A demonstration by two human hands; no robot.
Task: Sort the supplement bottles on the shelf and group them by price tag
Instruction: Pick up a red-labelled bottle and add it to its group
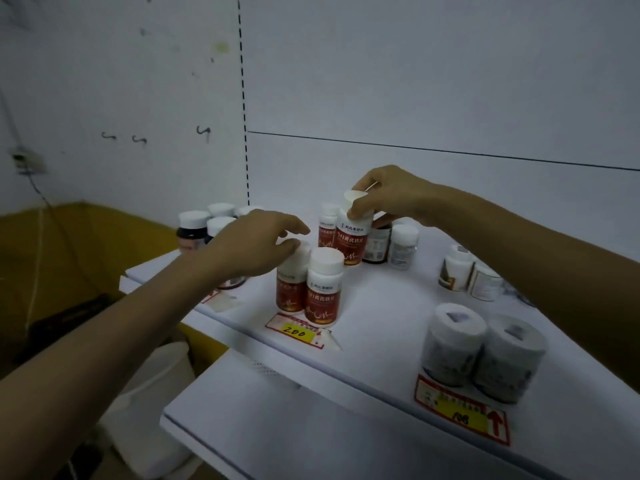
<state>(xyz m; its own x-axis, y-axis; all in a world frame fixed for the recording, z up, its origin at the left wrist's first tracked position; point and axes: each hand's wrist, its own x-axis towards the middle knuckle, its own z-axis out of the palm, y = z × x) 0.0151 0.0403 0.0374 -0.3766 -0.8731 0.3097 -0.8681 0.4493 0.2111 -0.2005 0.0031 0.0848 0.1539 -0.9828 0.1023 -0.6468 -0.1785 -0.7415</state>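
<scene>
Two red-labelled bottles with white caps (323, 285) stand side by side on the white shelf (374, 306), just behind a yellow "200" price tag (298, 331). My left hand (256, 244) rests its fingertips on the cap of the left one, fingers apart. My right hand (388, 199) grips the white cap of a third red-labelled bottle (351, 242), farther back. A fourth red bottle (327, 223) stands right behind that one.
Two grey-labelled bottles (485, 355) stand behind a second price tag (460, 414) at the front right. Dark bottles (194, 230) cluster at the back left, small white ones (401, 245) behind my right hand, more (467, 273) at the right. A lower shelf (311, 427) juts out in front.
</scene>
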